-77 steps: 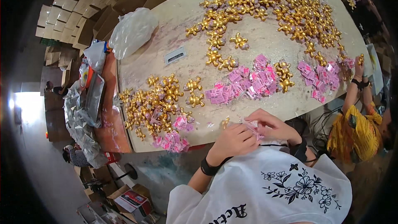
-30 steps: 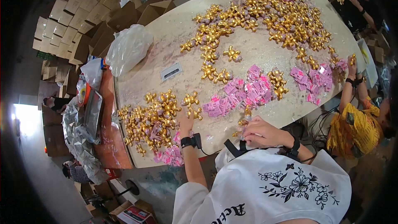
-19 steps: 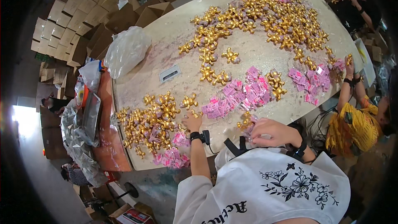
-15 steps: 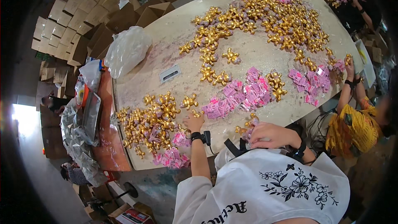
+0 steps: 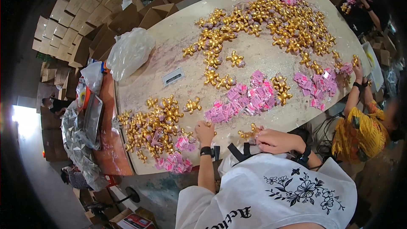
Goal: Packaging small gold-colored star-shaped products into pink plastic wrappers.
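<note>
My left hand (image 5: 205, 132) is closed near the front of the table, right of a heap of gold bear figures (image 5: 150, 123). Small gold bits show at its fingertips and side, a bear figure mostly hidden by the hand. My right hand (image 5: 274, 141), closed at the table's near edge, holds another gold bear figure (image 5: 249, 132) whose limbs stick out to the left. Between and beyond my hands is a pile of small pink packets (image 5: 241, 101). One loose bear figure (image 5: 192, 105) lies just beyond my left hand.
More gold figures (image 5: 288, 21) cover the far side of the table (image 5: 144, 97). A plastic bag (image 5: 130, 53) and a small grey-framed device (image 5: 173, 76) lie at left. Cardboard boxes (image 5: 72, 17) are stacked behind. A co-worker in yellow (image 5: 358, 133) works at right; others stand farther off.
My left hand has drawn back toward me and slightly right, away from the loose bear, with gold at its fingers. My right hand has shifted slightly, still holding its figure.
</note>
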Tool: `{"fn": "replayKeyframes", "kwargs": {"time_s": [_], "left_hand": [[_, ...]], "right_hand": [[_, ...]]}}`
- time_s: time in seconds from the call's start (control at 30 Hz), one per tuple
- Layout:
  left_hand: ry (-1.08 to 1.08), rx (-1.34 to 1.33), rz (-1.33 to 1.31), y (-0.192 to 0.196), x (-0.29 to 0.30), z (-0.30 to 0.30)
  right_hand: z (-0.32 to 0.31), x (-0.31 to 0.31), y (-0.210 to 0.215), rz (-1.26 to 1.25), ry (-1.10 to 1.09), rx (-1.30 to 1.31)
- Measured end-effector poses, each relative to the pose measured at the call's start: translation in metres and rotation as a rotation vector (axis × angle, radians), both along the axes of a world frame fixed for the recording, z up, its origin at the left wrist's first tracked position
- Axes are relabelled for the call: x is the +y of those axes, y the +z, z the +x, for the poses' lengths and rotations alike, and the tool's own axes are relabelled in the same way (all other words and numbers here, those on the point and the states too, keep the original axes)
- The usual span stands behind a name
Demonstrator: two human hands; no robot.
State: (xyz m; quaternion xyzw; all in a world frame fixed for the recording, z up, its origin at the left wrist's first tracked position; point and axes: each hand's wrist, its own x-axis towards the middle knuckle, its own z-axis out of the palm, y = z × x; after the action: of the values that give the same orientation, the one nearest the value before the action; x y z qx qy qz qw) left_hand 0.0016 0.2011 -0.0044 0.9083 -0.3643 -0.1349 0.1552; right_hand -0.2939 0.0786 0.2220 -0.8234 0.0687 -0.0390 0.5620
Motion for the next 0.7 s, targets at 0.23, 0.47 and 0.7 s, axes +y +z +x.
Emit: {"fn": "replayKeyframes", "kwargs": {"time_s": [0.23, 0.47, 0.7], "left_hand": [[-0.395, 0.923, -0.142, 0.13, -0.021, -0.037], [-0.917, 0.675, -0.217, 0.235, -0.023, -0.082], [-0.976, 0.788, -0.102, 0.209, -0.008, -0.105]], "right_hand": [[-0.003, -0.002, -0.001, -0.106, -0.093, 0.035], [0.005, -0.006, 0.007, -0.135, -0.105, 0.072], [0.005, 0.001, 0.004, -0.117, -0.087, 0.111]]}}
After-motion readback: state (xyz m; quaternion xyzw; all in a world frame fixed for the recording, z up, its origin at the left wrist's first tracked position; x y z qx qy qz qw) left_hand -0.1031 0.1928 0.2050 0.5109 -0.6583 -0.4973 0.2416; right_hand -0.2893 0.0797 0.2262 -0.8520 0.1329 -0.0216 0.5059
